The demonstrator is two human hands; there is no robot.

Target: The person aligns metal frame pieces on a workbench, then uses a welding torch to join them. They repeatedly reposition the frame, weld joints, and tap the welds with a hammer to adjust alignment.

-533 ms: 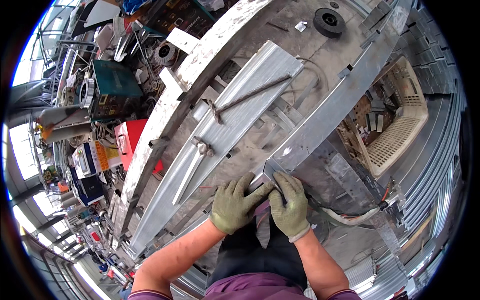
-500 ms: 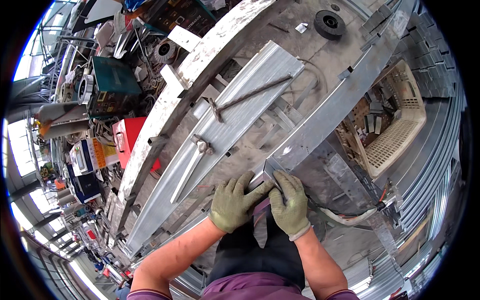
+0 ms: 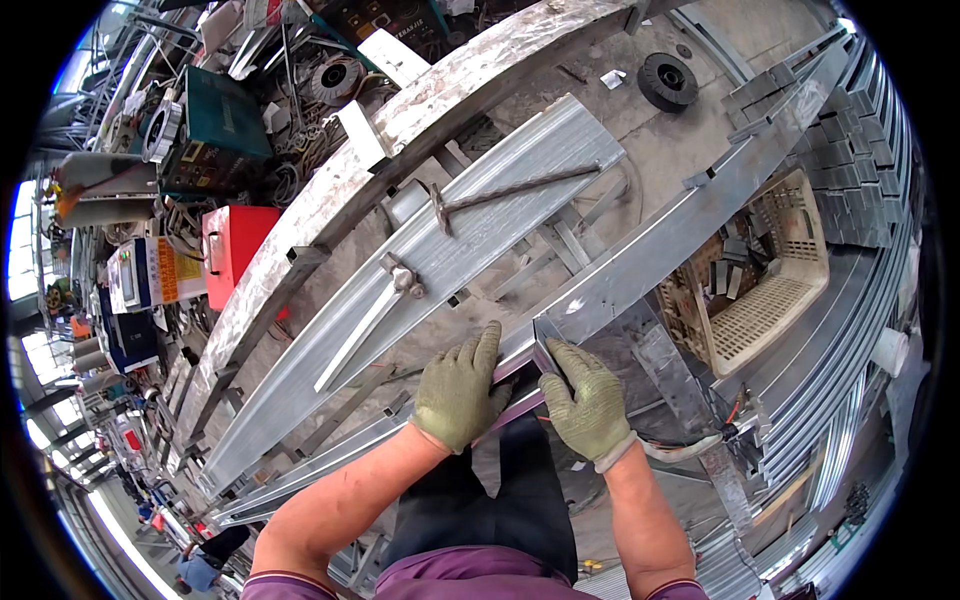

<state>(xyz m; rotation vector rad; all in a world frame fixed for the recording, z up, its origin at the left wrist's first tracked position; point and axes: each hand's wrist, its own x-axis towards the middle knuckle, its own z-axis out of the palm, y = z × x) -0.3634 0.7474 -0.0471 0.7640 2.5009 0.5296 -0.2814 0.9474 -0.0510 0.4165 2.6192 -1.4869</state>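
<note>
My left hand (image 3: 460, 392), in a green work glove, is closed over a long square steel tube (image 3: 518, 362), fingers on its far side and thumb on the near side. To its right my right hand (image 3: 588, 405), in a matching glove, grips a small flat metal piece (image 3: 545, 340) standing at the tube's end, against a long flat steel beam (image 3: 625, 270). Part of the small piece is hidden by fingers. Ahead, a hammer (image 3: 400, 278) with a pale metal handle lies on a wide galvanized channel (image 3: 500, 190), near a second hammer (image 3: 442, 210) with a twisted rod handle.
A cream plastic basket (image 3: 770, 330) with metal offcuts stands to the right, beside stacked steel profiles (image 3: 840, 180). A long rusty white beam (image 3: 440, 105) crosses the left side. Behind it are a red box (image 3: 238, 250) and a green machine (image 3: 222, 130). A black spool (image 3: 667, 82) lies at the back.
My left hand has drawn back from my right hand, its index finger no longer reaching across to it. My right hand keeps its hold. The whole view has shifted slightly.
</note>
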